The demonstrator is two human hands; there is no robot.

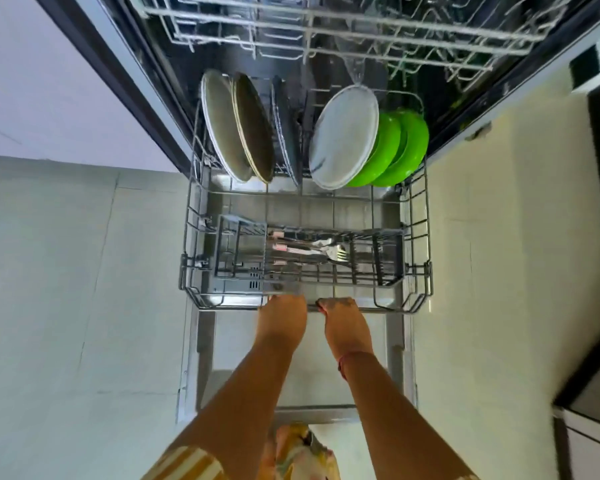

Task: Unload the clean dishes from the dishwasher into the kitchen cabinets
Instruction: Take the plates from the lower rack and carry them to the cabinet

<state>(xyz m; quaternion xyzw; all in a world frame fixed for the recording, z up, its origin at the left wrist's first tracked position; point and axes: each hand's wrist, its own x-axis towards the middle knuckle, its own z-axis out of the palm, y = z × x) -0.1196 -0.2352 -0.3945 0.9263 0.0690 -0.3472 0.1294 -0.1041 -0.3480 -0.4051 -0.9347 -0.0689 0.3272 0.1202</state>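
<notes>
At the front rim of the lower rack (420, 237), head view, our left hand (283, 320) and right hand (343, 323) each curl over the wire edge, gripping it. Plates (343, 136) stand upright at the back, cutlery basket (309, 258) near the front. Open floor (84, 271) lies on both sides.

Pale tiled floor (84, 306) spreads on both sides, crossed by thin grout lines. A white wall (32, 81) rises at the left. Dark-edged cabinets (596, 341) line the right, under soft even light.
</notes>
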